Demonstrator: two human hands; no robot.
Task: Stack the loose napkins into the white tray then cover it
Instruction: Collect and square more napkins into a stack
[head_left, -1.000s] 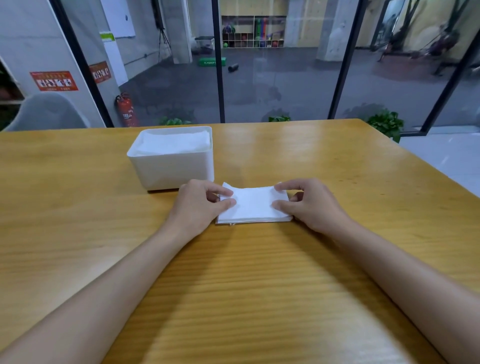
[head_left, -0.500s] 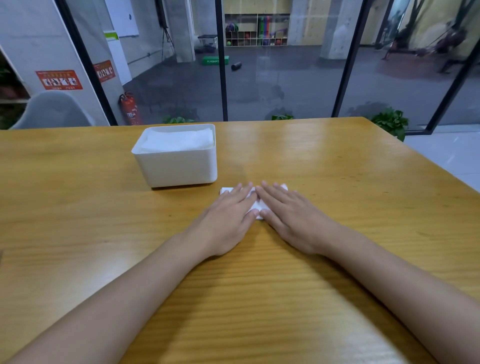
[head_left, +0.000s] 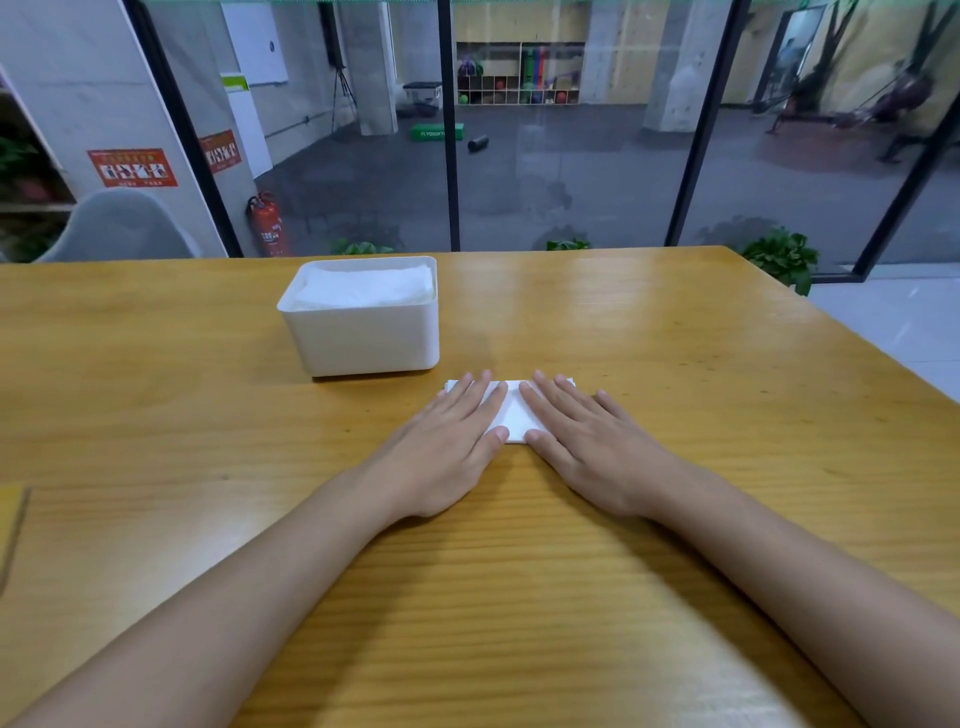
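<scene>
A folded white napkin (head_left: 513, 413) lies flat on the wooden table (head_left: 675, 364), just in front and to the right of the white tray (head_left: 369, 343). The tray is filled to the rim with stacked white napkins (head_left: 363, 285). My left hand (head_left: 451, 441) presses flat on the napkin's left half with straight fingers. My right hand (head_left: 582, 439) presses flat on its right half the same way. Only a strip of the napkin shows between the two hands. No cover for the tray is clearly in view.
A thin wooden piece (head_left: 13, 525) pokes in at the table's left edge. A grey chair (head_left: 119, 226) stands behind the table's far left. Glass walls with black frames (head_left: 449, 124) rise behind the far edge.
A second ago both hands pinched the napkin's side edges with curled fingers. They have since moved inward and flattened on top of it. The napkin stays in the same place.
</scene>
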